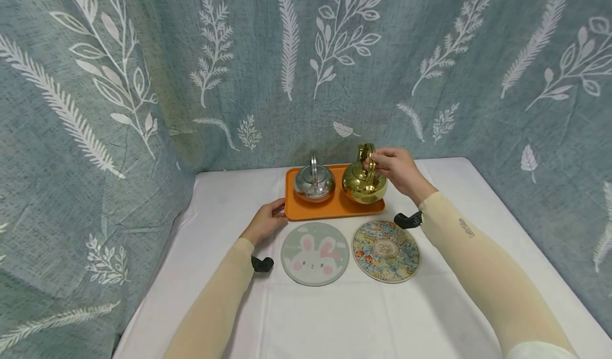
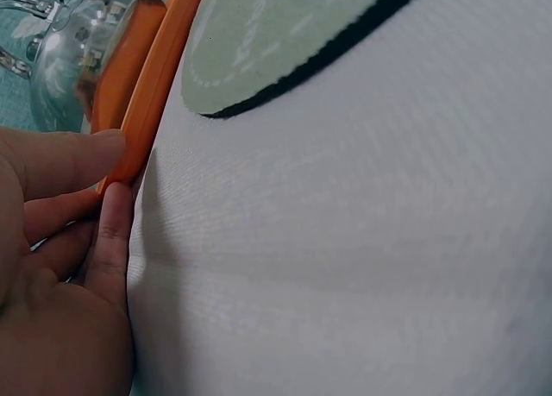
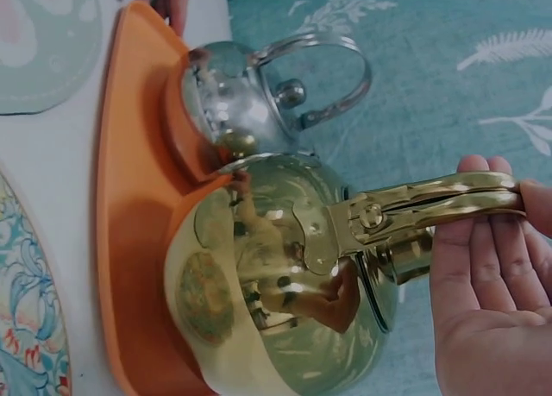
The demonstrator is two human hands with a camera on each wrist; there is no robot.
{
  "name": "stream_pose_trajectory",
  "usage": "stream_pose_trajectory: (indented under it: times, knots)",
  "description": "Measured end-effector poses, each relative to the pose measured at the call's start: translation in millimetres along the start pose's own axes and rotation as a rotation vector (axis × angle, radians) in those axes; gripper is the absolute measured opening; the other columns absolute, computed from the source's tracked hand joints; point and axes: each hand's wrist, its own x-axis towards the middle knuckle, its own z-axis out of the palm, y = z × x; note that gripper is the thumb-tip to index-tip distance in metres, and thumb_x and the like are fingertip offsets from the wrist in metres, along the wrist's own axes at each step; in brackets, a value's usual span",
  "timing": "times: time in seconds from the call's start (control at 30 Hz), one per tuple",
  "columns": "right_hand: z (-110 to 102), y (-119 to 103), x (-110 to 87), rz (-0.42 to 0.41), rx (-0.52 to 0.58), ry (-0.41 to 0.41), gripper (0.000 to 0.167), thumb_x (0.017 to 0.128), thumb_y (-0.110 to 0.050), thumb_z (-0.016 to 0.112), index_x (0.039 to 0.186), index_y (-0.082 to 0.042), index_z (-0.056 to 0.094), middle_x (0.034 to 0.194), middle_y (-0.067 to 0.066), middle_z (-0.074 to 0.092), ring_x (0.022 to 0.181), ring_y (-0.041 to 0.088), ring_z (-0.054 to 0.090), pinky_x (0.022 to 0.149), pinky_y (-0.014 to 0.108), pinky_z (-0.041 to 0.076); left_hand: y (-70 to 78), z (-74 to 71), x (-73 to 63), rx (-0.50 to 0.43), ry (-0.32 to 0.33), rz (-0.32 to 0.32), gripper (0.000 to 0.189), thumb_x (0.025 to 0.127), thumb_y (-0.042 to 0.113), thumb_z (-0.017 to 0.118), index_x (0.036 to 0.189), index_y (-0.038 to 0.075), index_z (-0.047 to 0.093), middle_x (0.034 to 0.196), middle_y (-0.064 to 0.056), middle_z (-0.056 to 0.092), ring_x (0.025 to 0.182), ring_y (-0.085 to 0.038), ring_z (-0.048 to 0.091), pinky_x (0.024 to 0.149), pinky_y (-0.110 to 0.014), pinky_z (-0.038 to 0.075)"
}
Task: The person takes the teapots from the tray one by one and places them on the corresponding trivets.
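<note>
My right hand holds the arched handle of a shiny gold teapot. In the right wrist view the fingers pass beneath that handle. The gold teapot is over the right part of an orange tray; whether its base touches the tray cannot be told. A silver teapot with an upright handle stands on the tray's left part. My left hand pinches the tray's front left corner, with the thumb on the rim and a finger against its outer side.
Two round mats lie in front of the tray: a pale green one with a rabbit face on the left, and a floral one on the right. A white cloth covers the table. Leaf-patterned teal curtains hang behind and at both sides.
</note>
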Motion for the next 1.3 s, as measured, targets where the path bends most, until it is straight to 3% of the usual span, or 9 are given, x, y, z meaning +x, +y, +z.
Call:
stream_pose_trajectory:
  times: [0.23,0.43,0.57,0.87,1.1,1.3]
  knots:
    - [2,0,-13.6,0.003,0.026,-0.020,0.041,0.114,-0.011,0.058,0.142,0.019,0.055,0.104,0.006,0.076,0.100,0.019,0.075,0.102,0.034,0.060,-3.3,-3.1,-0.1,-0.009,0.002,-0.012,0.070,0.100,-0.008,0.067,0.164,-0.008,0.039,0.160,-0.030,0.049,0.137,-0.040,0.060,0.117,-0.045,0.049]
    - [-1,0,-29.0,-0.008,0.021,-0.041,0.043,0.114,-0.011,0.059,0.143,0.020,0.053,0.112,0.014,0.075,0.106,0.024,0.074,0.102,0.034,0.059,-5.0,-2.0,1.4,-0.013,0.004,-0.025,0.070,0.100,-0.007,0.067,0.164,-0.007,0.039,0.160,-0.029,0.049,0.138,-0.039,0.059,0.118,-0.044,0.049]
    - [-6,-1,-42.6,-0.017,0.009,-0.044,0.039,0.114,-0.013,0.059,0.141,0.014,0.057,0.114,0.011,0.073,0.106,0.021,0.073,0.102,0.033,0.059,-4.7,-0.5,2.8,-0.005,0.000,-0.025,0.069,0.102,-0.006,0.068,0.164,-0.006,0.039,0.161,-0.028,0.048,0.139,-0.038,0.058,0.118,-0.043,0.048]
    - [-21,1,-72.5,-0.042,0.046,-0.045,0.018,0.113,-0.011,0.061,0.119,0.001,0.073,0.106,0.009,0.076,0.100,0.019,0.075,0.096,0.030,0.062,-2.5,0.6,5.2,0.005,0.003,-0.011,0.069,0.101,-0.004,0.069,0.164,-0.006,0.040,0.160,-0.028,0.050,0.139,-0.038,0.058,0.119,-0.045,0.047]
    - [-28,4,-94.2,-0.034,0.076,-0.040,0.017,0.112,-0.010,0.061,0.123,-0.001,0.070,0.107,0.009,0.077,0.100,0.017,0.076,0.098,0.028,0.061,-1.4,0.3,3.8,-0.007,-0.003,-0.011,0.070,0.101,-0.005,0.069,0.164,-0.007,0.039,0.159,-0.029,0.050,0.137,-0.040,0.059,0.118,-0.046,0.048]
    - [-30,7,-110.2,-0.041,0.113,-0.052,0.014,0.112,-0.008,0.060,0.117,-0.004,0.073,0.105,0.008,0.077,0.098,0.018,0.076,0.097,0.030,0.061,-1.0,0.2,3.0,-0.015,-0.001,-0.007,0.070,0.100,-0.005,0.069,0.164,-0.007,0.040,0.160,-0.029,0.049,0.140,-0.040,0.057,0.120,-0.046,0.046]
